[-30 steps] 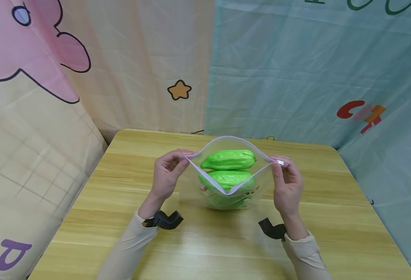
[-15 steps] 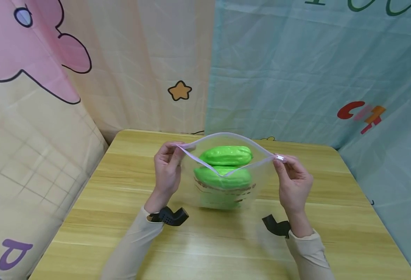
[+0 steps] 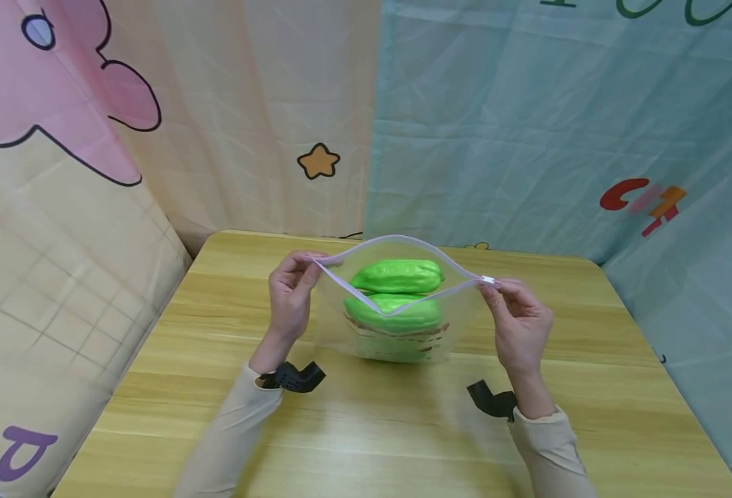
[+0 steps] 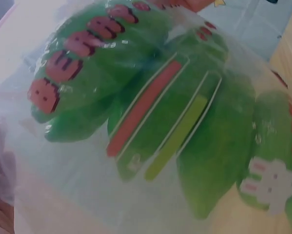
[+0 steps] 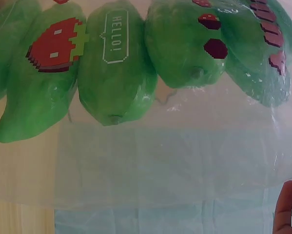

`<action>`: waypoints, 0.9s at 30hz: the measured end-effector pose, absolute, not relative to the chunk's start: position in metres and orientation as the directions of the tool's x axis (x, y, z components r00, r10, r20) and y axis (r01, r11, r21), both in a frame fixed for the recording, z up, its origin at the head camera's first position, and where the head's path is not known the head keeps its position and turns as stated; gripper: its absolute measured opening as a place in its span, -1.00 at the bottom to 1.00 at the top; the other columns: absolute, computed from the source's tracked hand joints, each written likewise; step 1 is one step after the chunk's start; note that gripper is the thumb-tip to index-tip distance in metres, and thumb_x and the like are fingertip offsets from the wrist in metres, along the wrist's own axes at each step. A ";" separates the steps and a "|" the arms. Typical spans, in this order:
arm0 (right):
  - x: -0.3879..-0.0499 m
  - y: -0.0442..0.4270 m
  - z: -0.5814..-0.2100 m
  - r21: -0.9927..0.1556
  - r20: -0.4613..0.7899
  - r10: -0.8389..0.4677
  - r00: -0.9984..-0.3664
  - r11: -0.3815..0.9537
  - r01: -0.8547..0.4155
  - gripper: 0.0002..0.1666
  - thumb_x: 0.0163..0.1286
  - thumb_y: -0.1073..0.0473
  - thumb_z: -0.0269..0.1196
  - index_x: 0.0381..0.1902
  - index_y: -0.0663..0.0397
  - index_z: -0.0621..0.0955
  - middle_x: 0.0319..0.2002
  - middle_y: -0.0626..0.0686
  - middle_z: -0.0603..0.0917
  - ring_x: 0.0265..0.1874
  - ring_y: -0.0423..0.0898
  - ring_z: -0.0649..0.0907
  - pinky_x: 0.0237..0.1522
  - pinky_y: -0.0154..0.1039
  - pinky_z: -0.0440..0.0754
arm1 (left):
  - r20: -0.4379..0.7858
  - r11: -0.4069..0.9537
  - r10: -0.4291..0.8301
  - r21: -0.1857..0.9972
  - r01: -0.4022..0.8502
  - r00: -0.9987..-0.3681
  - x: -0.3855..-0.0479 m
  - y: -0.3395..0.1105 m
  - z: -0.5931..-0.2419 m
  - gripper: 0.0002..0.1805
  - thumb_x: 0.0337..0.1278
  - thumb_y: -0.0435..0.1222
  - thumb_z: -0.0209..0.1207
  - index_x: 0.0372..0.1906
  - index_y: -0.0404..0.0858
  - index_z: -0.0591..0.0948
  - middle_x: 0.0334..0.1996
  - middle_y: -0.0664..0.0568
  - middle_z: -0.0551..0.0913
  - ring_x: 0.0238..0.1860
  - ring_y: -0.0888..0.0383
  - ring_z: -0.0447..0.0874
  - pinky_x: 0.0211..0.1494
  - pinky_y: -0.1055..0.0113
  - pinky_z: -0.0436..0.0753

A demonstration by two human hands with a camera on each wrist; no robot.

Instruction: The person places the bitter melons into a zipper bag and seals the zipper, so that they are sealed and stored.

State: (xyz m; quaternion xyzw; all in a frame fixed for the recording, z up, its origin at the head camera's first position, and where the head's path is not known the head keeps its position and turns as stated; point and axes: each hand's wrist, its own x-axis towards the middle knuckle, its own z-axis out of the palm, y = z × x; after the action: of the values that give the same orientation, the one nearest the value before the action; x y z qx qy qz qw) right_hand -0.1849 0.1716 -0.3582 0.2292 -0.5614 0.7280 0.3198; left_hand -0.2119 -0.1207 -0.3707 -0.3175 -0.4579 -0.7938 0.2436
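Note:
A clear zipper bag (image 3: pixel 333 325) with a pale purple rim stands between the hands, its mouth spread wide. Inside lie several bright green, ridged gourds (image 3: pixel 398 275), like bitter melons, stacked on one another. My left hand (image 3: pixel 289 299) pinches the rim's left corner between thumb and fingers. At the right corner, beside the white slider (image 3: pixel 487 280), my right hand (image 3: pixel 523 330) pinches the rim. Through the printed plastic, gourds (image 4: pixel 204 161) show in the left wrist view and more gourds (image 5: pixel 117 73) in the right wrist view. Whether the bag's bottom touches the table cannot be told.
A wood-grain table (image 3: pixel 366 443) lies under the bag and arms. Printed curtains (image 3: pixel 497 138) hang behind it and at both sides. Black wrist cameras (image 3: pixel 300 377) are strapped to both wrists.
Both hands have risen slightly and drawn a little apart, narrowing the bag's mouth as its front rim lifted. Since half a second ago, the bag and hands have shifted slightly left.

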 end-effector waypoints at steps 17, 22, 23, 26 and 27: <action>-0.186 0.171 -0.357 -0.685 0.685 0.196 -0.702 -0.157 -0.712 -0.83 0.10 0.67 0.24 -0.37 0.47 0.67 -0.34 0.18 0.70 -0.29 -0.04 0.64 -0.15 -0.30 0.59 | 0.850 0.060 -0.121 0.521 0.851 -0.512 -0.203 -0.123 -0.319 -0.67 0.16 -0.23 0.11 -0.21 -0.48 0.58 -0.26 -0.12 0.62 -0.12 0.04 0.55 0.05 0.19 0.46; -0.186 0.170 -0.358 -0.685 0.690 0.196 -0.697 -0.138 -0.716 -0.82 0.09 0.67 0.24 -0.38 0.44 0.67 -0.36 0.17 0.69 -0.30 -0.05 0.63 -0.15 -0.30 0.58 | 0.899 0.262 0.120 0.382 0.886 -0.422 -0.186 -0.102 -0.284 -0.79 0.07 -0.21 0.26 -0.34 -0.30 0.68 -0.34 -0.01 0.66 -0.18 0.06 0.55 -0.05 0.19 0.46; -0.186 0.170 -0.358 -0.684 0.691 0.196 -0.696 -0.135 -0.717 -0.82 0.09 0.68 0.24 -0.38 0.45 0.67 -0.36 0.17 0.69 -0.30 -0.05 0.63 -0.16 -0.30 0.58 | 0.884 0.287 0.191 0.365 0.886 -0.426 -0.181 -0.096 -0.279 -0.82 0.05 -0.21 0.29 -0.35 -0.26 0.70 -0.35 0.04 0.67 -0.20 0.09 0.55 -0.08 0.22 0.46; -0.187 0.169 -0.358 -0.680 0.698 0.194 -0.689 -0.119 -0.723 -0.82 0.09 0.67 0.25 -0.37 0.45 0.67 -0.37 0.17 0.70 -0.30 -0.05 0.64 -0.15 -0.30 0.57 | 0.785 0.374 0.413 0.315 0.872 -0.461 -0.170 -0.077 -0.263 -0.84 0.01 -0.16 0.35 -0.32 -0.14 0.73 -0.36 0.17 0.66 -0.19 0.20 0.55 -0.01 0.29 0.44; -0.187 0.169 -0.358 -0.679 0.701 0.192 -0.687 -0.113 -0.725 -0.82 0.09 0.67 0.25 -0.37 0.45 0.67 -0.36 0.17 0.70 -0.30 -0.05 0.64 -0.15 -0.29 0.57 | 0.736 0.404 0.479 0.299 0.865 -0.478 -0.168 -0.070 -0.258 -0.83 0.02 -0.13 0.35 -0.31 -0.10 0.73 -0.34 0.20 0.66 -0.18 0.23 0.55 0.02 0.32 0.43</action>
State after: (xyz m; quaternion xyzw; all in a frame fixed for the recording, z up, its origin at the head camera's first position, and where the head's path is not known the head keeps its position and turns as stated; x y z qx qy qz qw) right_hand -0.1870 0.1693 -0.3584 0.2288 -0.5822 0.7102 0.3229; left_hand -0.1681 -0.0703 -0.2584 -0.4258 -0.7889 -0.3417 0.2822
